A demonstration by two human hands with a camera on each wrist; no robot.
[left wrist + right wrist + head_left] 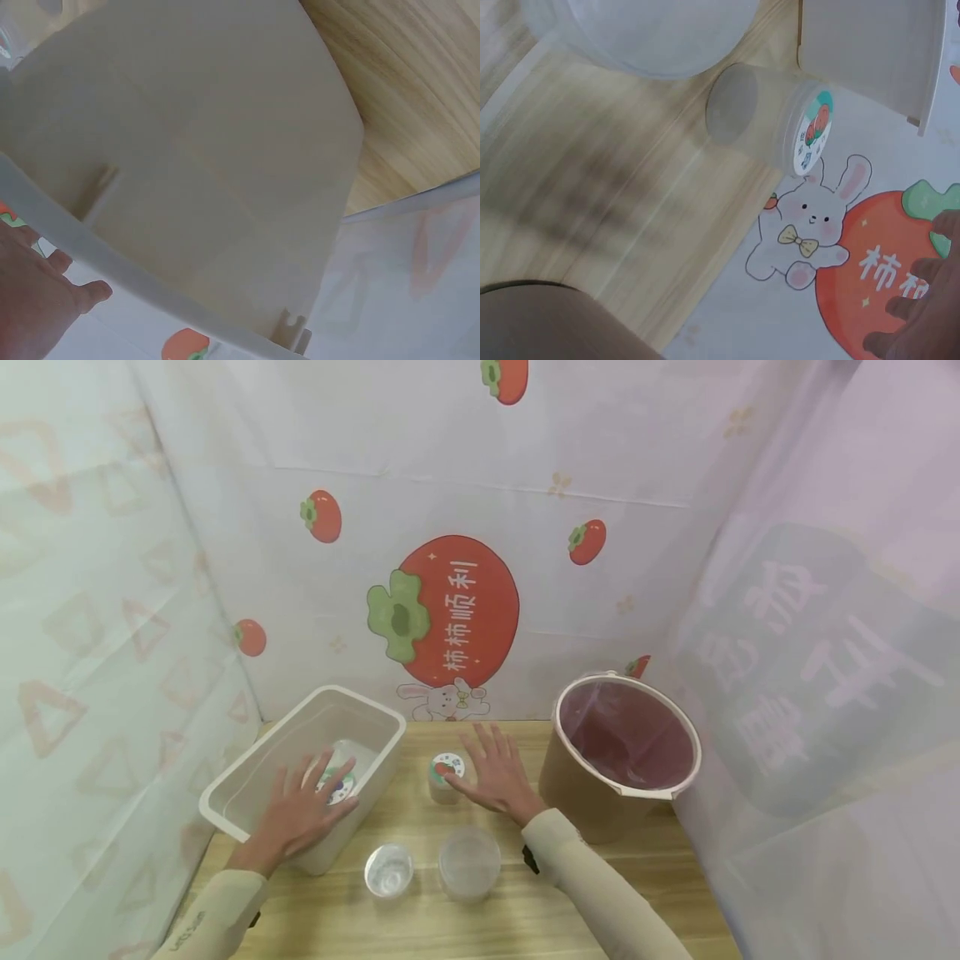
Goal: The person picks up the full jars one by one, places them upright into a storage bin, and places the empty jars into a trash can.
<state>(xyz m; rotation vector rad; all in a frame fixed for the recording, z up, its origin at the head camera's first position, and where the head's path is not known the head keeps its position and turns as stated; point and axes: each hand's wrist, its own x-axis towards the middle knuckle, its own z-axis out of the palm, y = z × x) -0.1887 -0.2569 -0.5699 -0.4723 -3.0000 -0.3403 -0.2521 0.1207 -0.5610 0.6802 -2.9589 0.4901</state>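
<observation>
Over the white rectangular bin (225, 782), my left hand (303, 810) hovers with its fingers spread, holding nothing. Between and below those fingers, a round printed lid (341, 787) shows inside the bin, partly hidden by the hand. My right hand (495, 777) is also spread and empty, beside a small clear jar (446, 792) with a printed lid; its thumb overlaps the jar in the head view. In the right wrist view, the same jar (769, 112) stands upright, apart from the fingers (911, 307). The left wrist view mostly shows the bin's outer wall (202, 142).
Two clear round containers stand nearer me on the wooden table (360, 935): a small cup (389, 871) and a wider tub (469, 864). A tall brownish bucket (592, 802) with a liner is to the right. Printed sheets (420, 435) enclose the back and both sides.
</observation>
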